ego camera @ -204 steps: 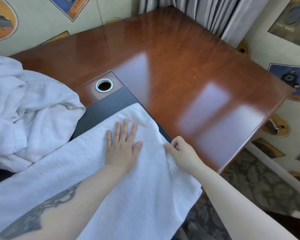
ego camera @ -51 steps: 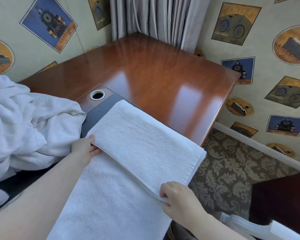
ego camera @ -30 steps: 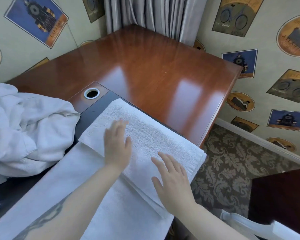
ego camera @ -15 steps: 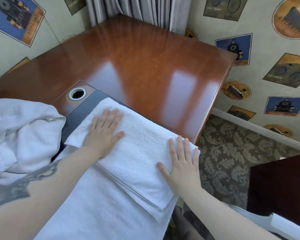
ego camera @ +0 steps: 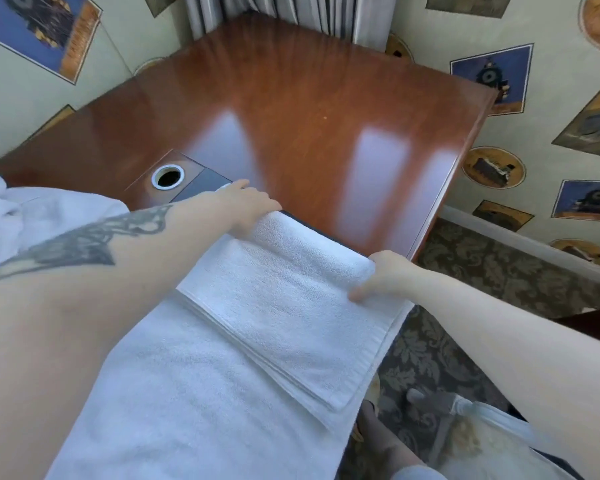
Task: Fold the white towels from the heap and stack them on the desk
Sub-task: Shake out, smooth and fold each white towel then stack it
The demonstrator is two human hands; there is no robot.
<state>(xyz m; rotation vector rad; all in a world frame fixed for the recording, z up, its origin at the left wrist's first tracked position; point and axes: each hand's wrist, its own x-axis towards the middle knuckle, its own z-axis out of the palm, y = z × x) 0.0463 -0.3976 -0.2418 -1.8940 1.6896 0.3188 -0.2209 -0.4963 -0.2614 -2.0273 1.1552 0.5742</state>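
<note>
A white towel (ego camera: 278,306) lies folded on the near part of the wooden desk (ego camera: 309,109), its long end running toward me. My left hand (ego camera: 246,209) grips the far left corner of the folded part, fingers curled over its far edge. At the far right corner my right hand (ego camera: 381,275) grips the towel, thumb on top. Between the two hands the far folded edge is raised into a roll. The heap of white towels (ego camera: 32,216) sits at the left, partly behind my left forearm.
A round cable hole (ego camera: 167,177) with a dark panel is set in the desk just left of my left hand. Grey curtains (ego camera: 284,8) hang behind the far corner. Patterned carpet (ego camera: 482,271) lies past the desk's right edge. A white bag (ego camera: 482,441) sits below.
Both hands lay flat on the folded towel half a second ago. They have slid to its far corners and taken hold there, and the far edge has lifted.
</note>
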